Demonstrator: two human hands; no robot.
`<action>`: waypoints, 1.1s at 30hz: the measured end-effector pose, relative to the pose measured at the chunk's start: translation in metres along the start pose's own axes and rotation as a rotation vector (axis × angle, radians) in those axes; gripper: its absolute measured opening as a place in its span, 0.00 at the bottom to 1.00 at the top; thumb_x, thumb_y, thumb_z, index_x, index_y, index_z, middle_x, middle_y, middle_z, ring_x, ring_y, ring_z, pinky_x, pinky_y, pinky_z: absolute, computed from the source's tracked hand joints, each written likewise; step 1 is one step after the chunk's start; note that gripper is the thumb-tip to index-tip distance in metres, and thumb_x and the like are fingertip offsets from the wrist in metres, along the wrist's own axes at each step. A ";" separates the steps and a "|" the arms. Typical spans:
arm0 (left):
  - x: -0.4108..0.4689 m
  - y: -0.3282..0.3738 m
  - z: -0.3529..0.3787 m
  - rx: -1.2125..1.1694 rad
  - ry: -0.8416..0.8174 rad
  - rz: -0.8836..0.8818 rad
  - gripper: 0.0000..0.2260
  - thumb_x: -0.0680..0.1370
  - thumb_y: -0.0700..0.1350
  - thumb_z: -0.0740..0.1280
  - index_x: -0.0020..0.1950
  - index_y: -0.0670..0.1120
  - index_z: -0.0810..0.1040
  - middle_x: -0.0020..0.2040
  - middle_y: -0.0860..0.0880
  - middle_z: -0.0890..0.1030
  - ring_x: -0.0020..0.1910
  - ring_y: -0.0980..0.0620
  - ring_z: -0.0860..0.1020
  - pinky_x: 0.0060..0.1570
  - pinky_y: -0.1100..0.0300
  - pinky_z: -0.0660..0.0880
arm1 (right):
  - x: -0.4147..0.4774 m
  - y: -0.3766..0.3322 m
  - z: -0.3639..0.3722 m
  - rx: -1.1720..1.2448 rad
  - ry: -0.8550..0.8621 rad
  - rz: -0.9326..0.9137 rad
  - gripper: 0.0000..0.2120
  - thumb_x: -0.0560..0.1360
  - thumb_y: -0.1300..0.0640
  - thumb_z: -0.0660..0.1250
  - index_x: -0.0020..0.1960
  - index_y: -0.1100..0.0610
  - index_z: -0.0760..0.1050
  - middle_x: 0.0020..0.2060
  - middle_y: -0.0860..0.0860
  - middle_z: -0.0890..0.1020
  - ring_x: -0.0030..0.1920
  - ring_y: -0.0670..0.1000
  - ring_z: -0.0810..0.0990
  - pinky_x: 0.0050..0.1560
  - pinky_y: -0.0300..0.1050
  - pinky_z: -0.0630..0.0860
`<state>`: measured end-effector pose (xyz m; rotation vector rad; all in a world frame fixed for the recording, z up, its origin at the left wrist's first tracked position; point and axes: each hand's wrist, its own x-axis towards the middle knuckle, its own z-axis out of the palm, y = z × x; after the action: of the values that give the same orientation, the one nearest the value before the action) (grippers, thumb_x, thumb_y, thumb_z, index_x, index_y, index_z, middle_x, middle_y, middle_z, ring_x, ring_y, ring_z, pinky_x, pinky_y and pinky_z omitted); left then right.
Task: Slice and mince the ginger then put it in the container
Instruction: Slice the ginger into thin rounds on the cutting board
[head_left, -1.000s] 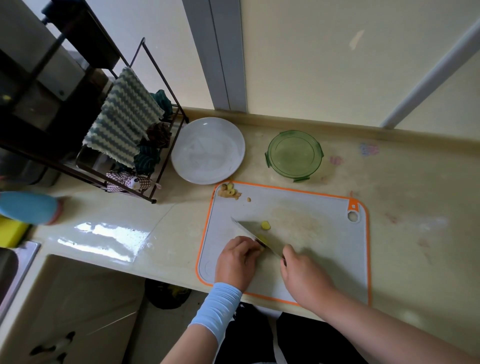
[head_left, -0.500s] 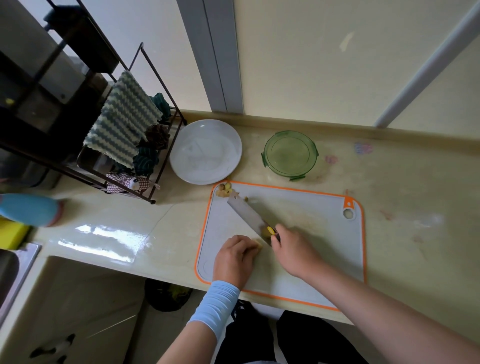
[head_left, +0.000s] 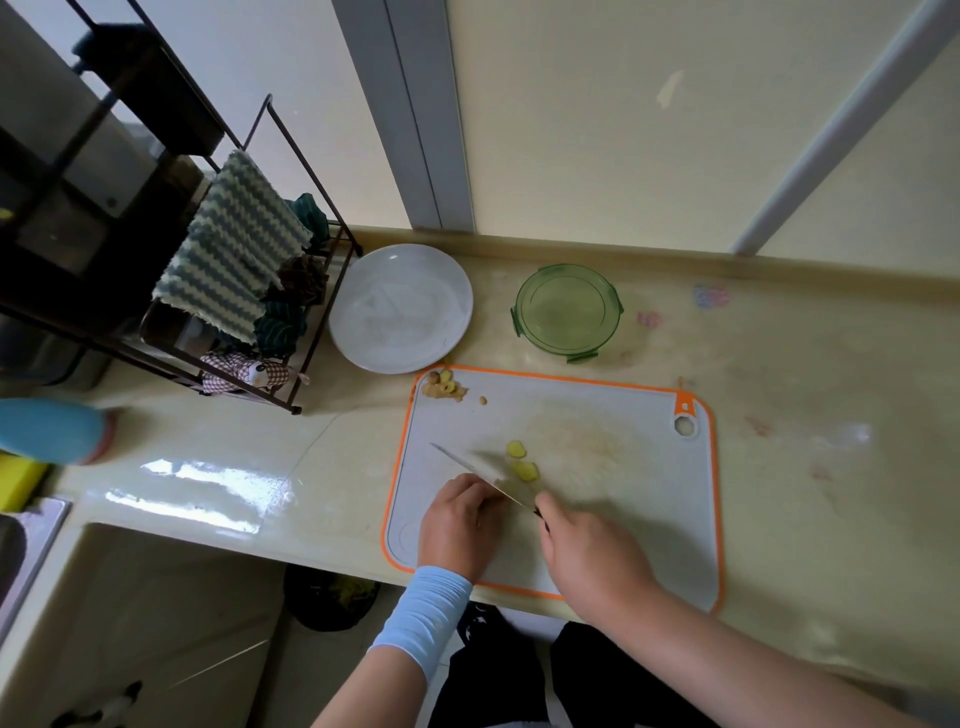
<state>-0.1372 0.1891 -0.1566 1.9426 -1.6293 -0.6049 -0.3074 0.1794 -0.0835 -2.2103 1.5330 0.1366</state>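
An orange-rimmed white cutting board lies on the counter. My left hand is curled over the piece of ginger near the board's front left; the ginger itself is hidden under the fingers. My right hand grips the knife by its handle, the blade resting against my left knuckles and pointing far-left. Two yellow ginger slices lie just beyond the blade. Ginger peel scraps sit at the board's far left corner. The green round container stands behind the board.
A white plate sits left of the container. A black wire rack with cloths stands at the far left. A blue object and a sink edge lie left; the counter's front edge runs just under the board.
The knife swung up to the far left corner of the board, then came back down beside my left hand. A second slice now lies by the first.
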 end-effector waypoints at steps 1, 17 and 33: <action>0.000 0.001 0.000 -0.002 -0.003 -0.012 0.11 0.67 0.36 0.76 0.43 0.51 0.85 0.44 0.57 0.81 0.41 0.58 0.77 0.40 0.66 0.74 | -0.003 0.000 0.000 -0.021 -0.005 0.003 0.07 0.81 0.52 0.56 0.57 0.51 0.68 0.33 0.54 0.80 0.35 0.61 0.80 0.29 0.48 0.61; 0.003 0.002 -0.001 -0.046 -0.021 -0.017 0.09 0.67 0.36 0.76 0.41 0.50 0.84 0.43 0.58 0.80 0.40 0.59 0.78 0.43 0.63 0.77 | 0.007 0.005 -0.009 0.042 -0.110 -0.002 0.03 0.82 0.54 0.51 0.50 0.50 0.63 0.27 0.49 0.63 0.32 0.60 0.68 0.25 0.48 0.52; 0.003 -0.001 -0.001 -0.090 -0.034 -0.033 0.08 0.68 0.38 0.75 0.41 0.51 0.83 0.43 0.59 0.80 0.40 0.58 0.79 0.42 0.60 0.78 | 0.014 0.006 -0.007 0.075 -0.134 0.018 0.04 0.82 0.54 0.52 0.48 0.50 0.60 0.27 0.50 0.64 0.29 0.59 0.66 0.26 0.49 0.54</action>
<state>-0.1352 0.1860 -0.1561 1.9067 -1.5656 -0.7160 -0.3086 0.1629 -0.0837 -2.0857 1.4620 0.2240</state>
